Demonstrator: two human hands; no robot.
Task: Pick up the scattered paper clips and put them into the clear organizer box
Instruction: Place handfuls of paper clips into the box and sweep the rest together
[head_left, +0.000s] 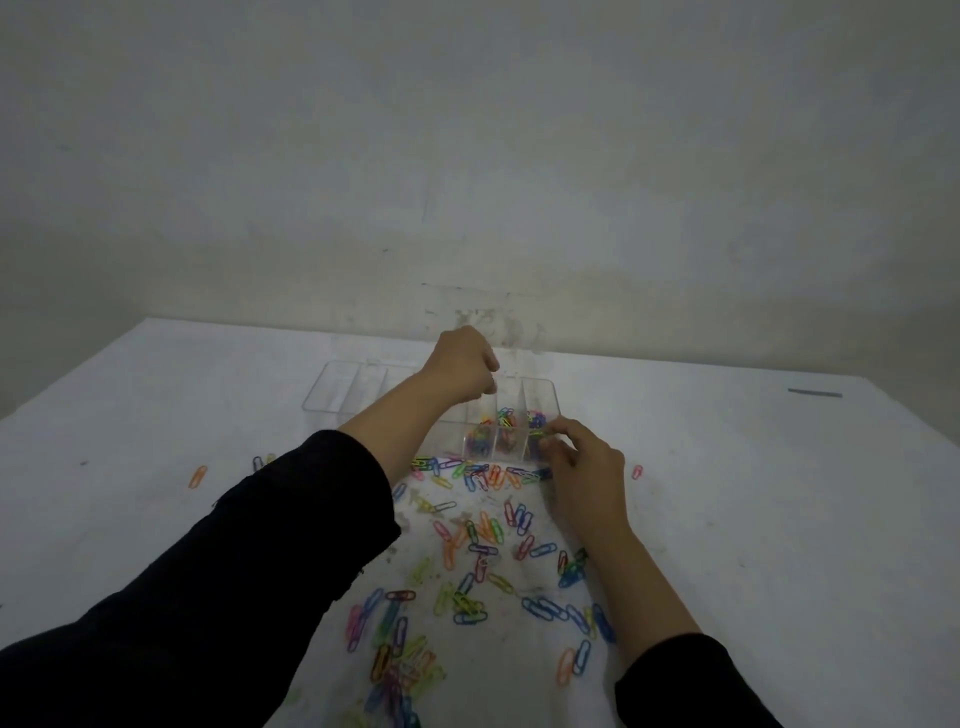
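Observation:
A clear organizer box (548, 387) with dividers stands at the far middle of the table, and coloured paper clips fill its near right compartments. Many more coloured paper clips (483, 540) lie scattered on the white cloth between my arms. My left hand (462, 371) hovers over the box's middle with its fingers bunched together; what it holds is hidden. At the box's near right corner my right hand (584, 462) pinches a green paper clip (543, 434) with its fingertips, just above the rim.
The box's open lid (343, 387) lies flat to the left of the box. Stray clips lie apart from the pile: an orange one (197, 475) at the left and a pink one (637, 471) at the right. A wall rises right behind the table.

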